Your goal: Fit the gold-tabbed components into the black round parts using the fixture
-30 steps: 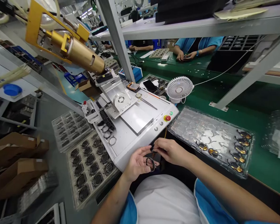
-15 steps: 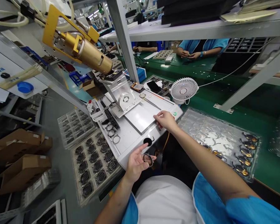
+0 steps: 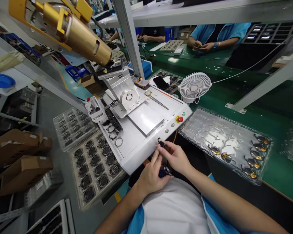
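My left hand [image 3: 151, 175] and my right hand [image 3: 177, 158] meet in front of the machine's front edge. My right fingers pinch a small round black disc with a thin curled tail [image 3: 161, 143], and my left fingertips touch it from the other side. A dark metal ring, like a watch case [image 3: 167, 168], sits low in my left hand, mostly hidden by the fingers. On the white machine bed [image 3: 134, 146] beside the hands lie several loose rings [image 3: 118, 141].
At left stands a tray of dark round parts [image 3: 95, 159]; at right, a clear tray [image 3: 197, 130] holds several gold-and-black discs [image 3: 251, 172]. A red stop button [image 3: 180, 119], tweezers [image 3: 158, 101] and a white fan [image 3: 194, 86] are near. A gold laser-like head [image 3: 88, 42] overhangs. Co-workers sit across.
My right hand has left the machine's front edge and come down to my left hand, gripping the black disc. My left hand has turned inward. The camera view has shifted slightly.
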Action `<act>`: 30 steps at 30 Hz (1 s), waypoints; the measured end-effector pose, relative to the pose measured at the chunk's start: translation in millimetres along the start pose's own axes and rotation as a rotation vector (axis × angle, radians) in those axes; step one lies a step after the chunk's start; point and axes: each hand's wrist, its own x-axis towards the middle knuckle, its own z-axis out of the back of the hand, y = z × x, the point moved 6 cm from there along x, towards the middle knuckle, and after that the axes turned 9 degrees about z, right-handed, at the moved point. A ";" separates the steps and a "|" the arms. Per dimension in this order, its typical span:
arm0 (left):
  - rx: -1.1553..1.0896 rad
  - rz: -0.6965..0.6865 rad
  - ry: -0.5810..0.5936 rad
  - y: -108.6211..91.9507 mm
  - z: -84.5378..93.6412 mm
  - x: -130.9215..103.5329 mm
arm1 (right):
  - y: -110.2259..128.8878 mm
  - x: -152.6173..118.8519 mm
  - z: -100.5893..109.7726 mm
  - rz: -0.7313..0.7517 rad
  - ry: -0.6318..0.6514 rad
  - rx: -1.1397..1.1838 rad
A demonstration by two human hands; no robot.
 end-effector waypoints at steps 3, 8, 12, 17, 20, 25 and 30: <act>-0.048 -0.005 0.078 -5.9 -0.3 5.0 | 8.9 8.4 9.7 -0.027 0.015 0.076; -0.214 0.004 0.065 -5.6 11.9 6.6 | 12.8 8.1 15.6 -0.145 0.076 0.175; -0.066 -0.072 0.140 -7.5 7.7 3.7 | 6.2 4.6 19.8 -0.197 0.026 0.180; 0.118 -0.110 0.178 -8.0 0.0 2.2 | 2.7 1.7 20.3 -0.221 0.076 0.218; 0.052 -0.095 0.206 -3.7 -1.6 2.4 | 3.2 -0.2 23.1 -0.218 0.030 0.238; -0.339 -0.080 0.069 8.5 13.7 5.5 | 4.4 -6.1 19.5 -0.312 0.049 0.289; -0.570 -0.025 -0.024 20.6 21.2 10.1 | 9.0 -18.5 -0.4 -0.464 0.130 0.308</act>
